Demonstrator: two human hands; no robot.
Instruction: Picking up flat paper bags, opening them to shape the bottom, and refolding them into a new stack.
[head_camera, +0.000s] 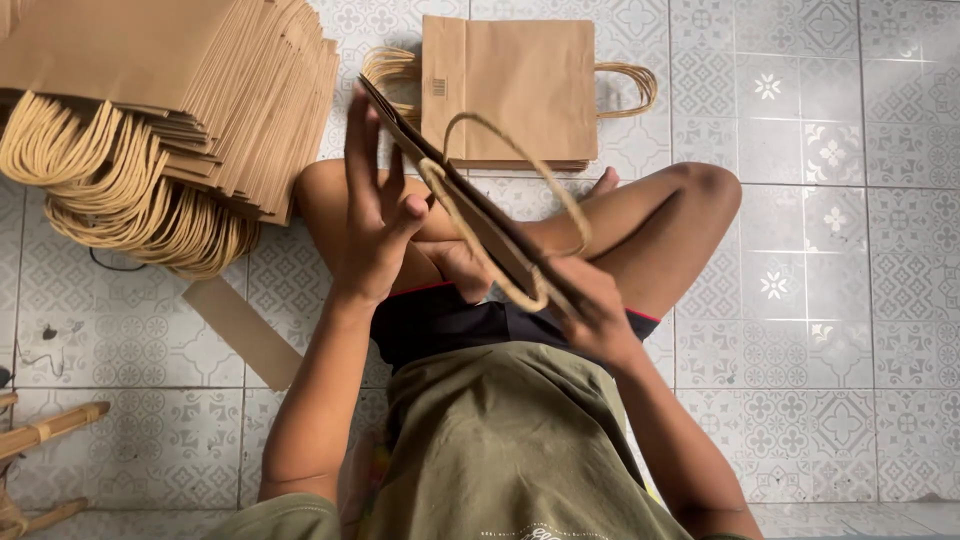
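Observation:
I sit cross-legged on a patterned tile floor (830, 250). A flat brown paper bag (480, 215) with twisted rope handles is held edge-on above my lap. My right hand (590, 310) grips its near lower end. My left hand (378, 215) has its fingers spread, with the thumb and fingertips touching the bag's left side near the upper end.
A large fanned stack of brown paper bags (180, 100) with rope handles lies at the upper left. A smaller pile of flat bags (510, 90) rests ahead of my knees. A brown card strip (245, 330) lies on the floor at left. A wooden frame (40, 435) pokes in at the lower left.

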